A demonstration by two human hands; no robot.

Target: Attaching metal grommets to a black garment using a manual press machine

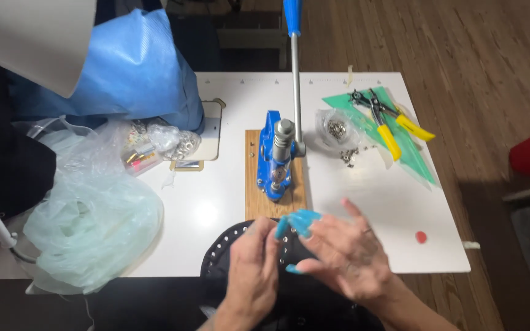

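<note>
My left hand (251, 270) and my right hand (345, 251) meet over a black piece of fabric (228, 251) studded with a row of metal eyelets, at the table's near edge. The left hand's fingers press on the fabric. My right hand has long blue nails, and its fingers are spread above the fabric's right part. Just beyond the hands stands a blue hand press (275, 156) on a wooden board (253, 196), with its long lever (295, 73) pointing away. Much of the fabric is hidden under my hands.
Yellow-handled punch pliers (387, 119) lie on a green sheet (412, 147) at the back right, near a small bag of metal eyelets (337, 129). Pale plastic bags (87, 214) and a blue bag (136, 67) crowd the left. A red dot (421, 236) marks the white table (363, 208).
</note>
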